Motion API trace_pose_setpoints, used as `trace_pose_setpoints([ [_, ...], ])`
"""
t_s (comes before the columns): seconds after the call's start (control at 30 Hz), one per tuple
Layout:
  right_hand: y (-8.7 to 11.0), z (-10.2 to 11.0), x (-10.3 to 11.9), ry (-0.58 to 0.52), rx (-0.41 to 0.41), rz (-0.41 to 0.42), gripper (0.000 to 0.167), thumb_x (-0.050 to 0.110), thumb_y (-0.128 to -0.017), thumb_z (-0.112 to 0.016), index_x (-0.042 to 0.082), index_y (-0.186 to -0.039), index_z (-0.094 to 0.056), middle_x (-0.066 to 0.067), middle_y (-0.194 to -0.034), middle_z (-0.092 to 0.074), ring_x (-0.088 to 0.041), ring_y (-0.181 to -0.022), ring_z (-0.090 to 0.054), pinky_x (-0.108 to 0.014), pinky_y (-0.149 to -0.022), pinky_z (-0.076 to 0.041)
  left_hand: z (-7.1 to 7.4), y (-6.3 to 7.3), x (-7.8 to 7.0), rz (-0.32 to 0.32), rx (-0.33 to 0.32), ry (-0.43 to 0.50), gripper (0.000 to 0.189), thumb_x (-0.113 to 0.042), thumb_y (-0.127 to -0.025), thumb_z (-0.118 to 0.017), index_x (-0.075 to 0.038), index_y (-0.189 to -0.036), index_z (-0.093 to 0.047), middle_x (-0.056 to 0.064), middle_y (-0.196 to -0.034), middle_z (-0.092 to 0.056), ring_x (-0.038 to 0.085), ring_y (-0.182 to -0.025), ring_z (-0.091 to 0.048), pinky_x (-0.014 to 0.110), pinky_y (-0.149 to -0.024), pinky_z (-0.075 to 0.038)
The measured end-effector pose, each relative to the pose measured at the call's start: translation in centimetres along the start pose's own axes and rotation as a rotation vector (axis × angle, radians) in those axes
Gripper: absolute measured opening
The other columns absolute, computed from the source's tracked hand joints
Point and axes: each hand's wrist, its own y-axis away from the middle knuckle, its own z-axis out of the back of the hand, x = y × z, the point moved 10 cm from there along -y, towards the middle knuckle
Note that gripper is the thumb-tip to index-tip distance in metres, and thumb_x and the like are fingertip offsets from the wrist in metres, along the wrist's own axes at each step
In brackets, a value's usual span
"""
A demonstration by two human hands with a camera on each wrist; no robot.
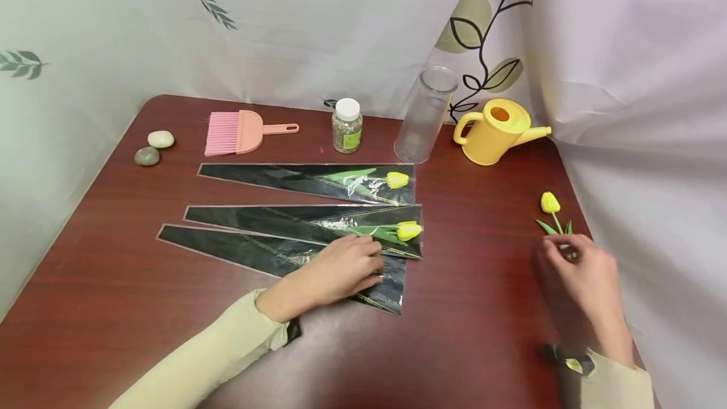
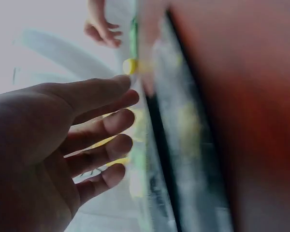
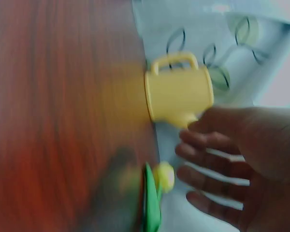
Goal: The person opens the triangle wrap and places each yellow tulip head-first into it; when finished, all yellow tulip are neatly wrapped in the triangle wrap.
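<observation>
My left hand (image 1: 346, 268) is over the lowest of the three long, tapered, black-backed clear sleeves (image 1: 238, 249). Its fingers are loosely bent and hold nothing in the left wrist view. The middle sleeve (image 1: 250, 215) overlaps that one and has a yellow tulip (image 1: 407, 230) in it. Another tulip (image 1: 397, 180) lies in the top sleeve (image 1: 255, 173). At the table's right edge, my right hand (image 1: 593, 279) hovers by a loose yellow tulip (image 1: 549, 202) with green leaves. In the right wrist view its relaxed fingers are apart from the tulip (image 3: 152, 208).
Along the back stand a jar of pebbles (image 1: 347, 128) with a white lid, a tall clear vase (image 1: 423, 118) and a yellow watering can (image 1: 493, 134). A pink brush (image 1: 238, 132) and two stones (image 1: 161, 139) lie at the back left. White curtains (image 1: 341, 30) border the table.
</observation>
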Motion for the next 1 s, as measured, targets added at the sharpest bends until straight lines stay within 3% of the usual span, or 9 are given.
trace_pose_setpoints([
  [0.2,2.0,2.3,-5.2,0.066,-0.014,-0.268,0.021,0.021,-0.088,-0.064,0.008,-0.101,-0.075,-0.013,-0.086,-0.069,-0.023,-0.079,-0.055,-0.038,-0.070,-0.033,-1.4,1.1,0.1,0.049,0.039,-0.043,0.018,-0.033,-0.088,-0.073,-0.019,-0.099,-0.072,-0.005,-0.086,-0.054,0.018,-0.085,-0.054,0.033,-0.073,-0.045],
  [0.37,3.6,2.8,-7.5,0.074,0.023,-0.369,0.028,0.027,-0.089,-0.062,0.006,-0.104,-0.074,-0.018,-0.085,-0.070,-0.033,-0.084,-0.058,-0.040,-0.070,-0.032,-1.4,1.0,-0.2,0.038,0.016,-0.022,0.012,-0.032,-0.085,-0.076,-0.021,-0.089,-0.073,-0.006,-0.084,-0.051,0.016,-0.082,-0.051,0.031,-0.070,-0.043],
  [0.5,4.6,2.4,-8.6,0.103,0.114,-0.378,0.033,0.030,-0.091,-0.063,0.004,-0.109,-0.071,-0.023,-0.092,-0.070,-0.047,-0.090,-0.059,-0.045,-0.067,-0.035,-1.1,0.6,-0.8,0.030,-0.011,0.019,0.008,-0.028,-0.085,-0.075,-0.021,-0.081,-0.072,-0.007,-0.082,-0.051,0.015,-0.079,-0.049,0.030,-0.067,-0.042],
  [0.67,5.1,1.4,-9.1,0.133,0.226,-0.349,0.037,0.035,-0.092,-0.065,0.003,-0.109,-0.071,-0.021,-0.098,-0.070,-0.056,-0.095,-0.054,-0.052,-0.068,-0.038,-0.8,0.6,-1.2,0.064,-0.026,0.084,0.005,-0.024,-0.088,-0.073,-0.020,-0.084,-0.073,-0.009,-0.083,-0.054,0.012,-0.080,-0.049,0.028,-0.070,-0.044],
  [1.0,4.9,1.2,-9.2,0.133,0.223,-0.354,0.025,0.030,-0.088,-0.070,0.007,-0.095,-0.075,-0.018,-0.089,-0.071,-0.052,-0.088,-0.057,-0.050,-0.065,-0.040,0.3,0.3,-1.2,0.153,-0.089,0.151,0.007,-0.022,-0.085,-0.076,-0.025,-0.081,-0.071,-0.014,-0.085,-0.057,0.009,-0.081,-0.051,0.026,-0.071,-0.044],
])
